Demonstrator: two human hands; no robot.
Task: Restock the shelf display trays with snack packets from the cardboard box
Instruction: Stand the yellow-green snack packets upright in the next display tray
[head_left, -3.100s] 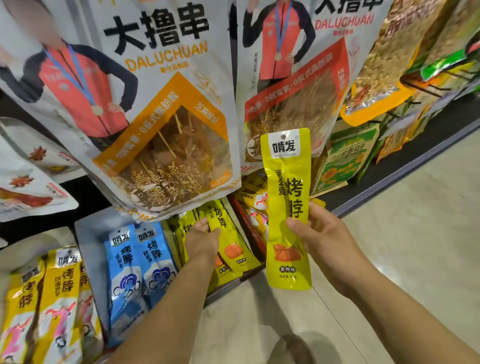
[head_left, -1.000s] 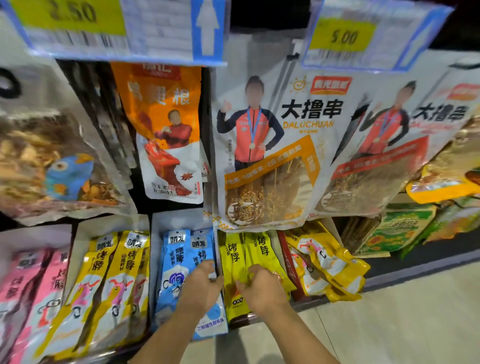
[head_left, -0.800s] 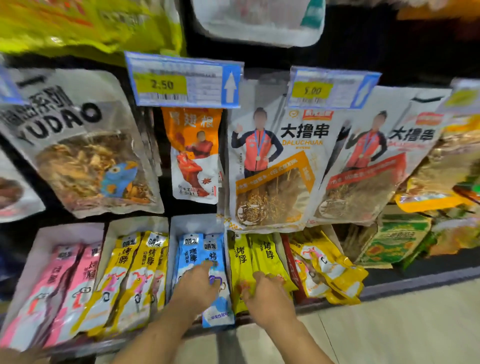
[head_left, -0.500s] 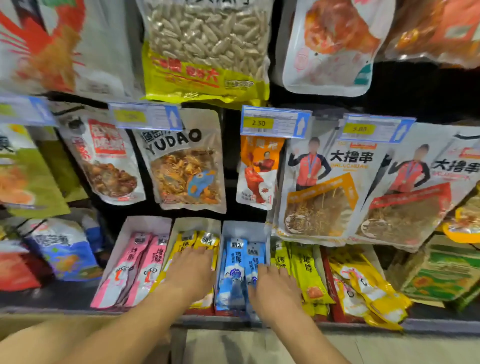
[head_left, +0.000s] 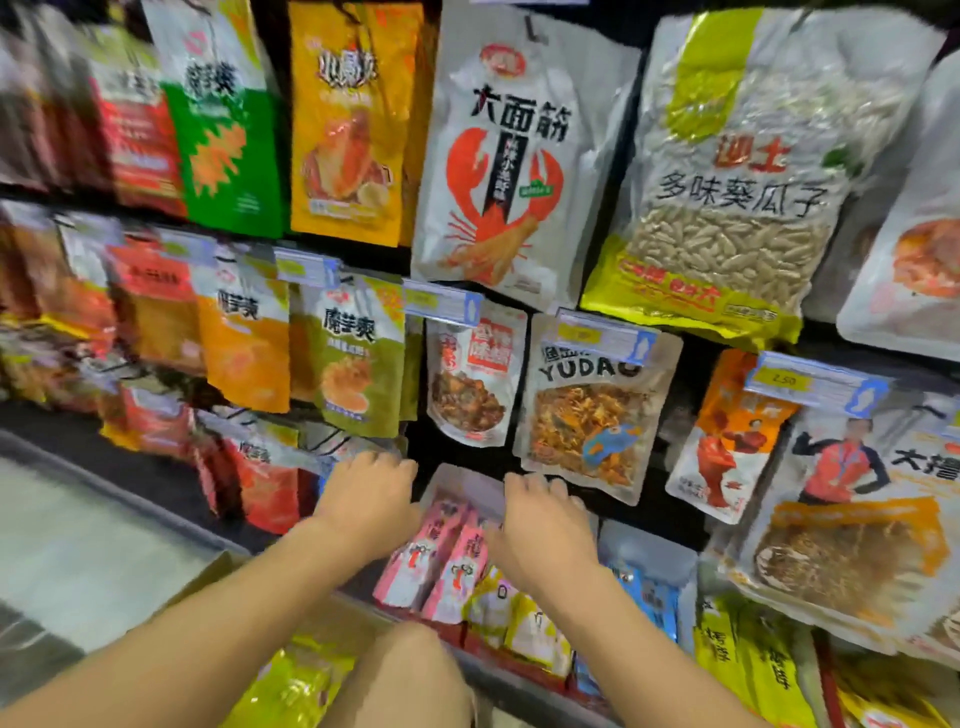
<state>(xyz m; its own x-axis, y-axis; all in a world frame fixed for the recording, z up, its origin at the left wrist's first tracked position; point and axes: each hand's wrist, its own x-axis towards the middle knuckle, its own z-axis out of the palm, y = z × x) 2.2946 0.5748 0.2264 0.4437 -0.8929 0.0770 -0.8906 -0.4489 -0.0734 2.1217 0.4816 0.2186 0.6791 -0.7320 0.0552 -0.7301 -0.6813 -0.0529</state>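
The fingers of the left hand (head_left: 371, 496) bend down over the far side, so their tips are hidden. I cannot tell if they hold anything. This hand sits at the left wall of a white tray (head_left: 460, 480). The fingers of the right hand (head_left: 545, 530) bend down too, and I cannot tell their grip either. Its palm faces down on the right side of the pink packets (head_left: 441, 556) that lie in the tray. No loose packet shows in either hand.

To the right, in a row, lie pale yellow packets (head_left: 514, 618), then blue packets (head_left: 647, 590), then bright yellow packets (head_left: 737, 649). Every tray I can see has packets in it, so I think a lot of the filling is done.

Lower down, by the person's knee (head_left: 410, 675), is the cardboard box (head_left: 210, 577). Shiny yellow packets (head_left: 291, 686) show inside it. The box is not empty, so I think more packets are left to put out. The hands look like they are tidying the pink ones.

Big hanging bags (head_left: 498, 156) fill the wall above.
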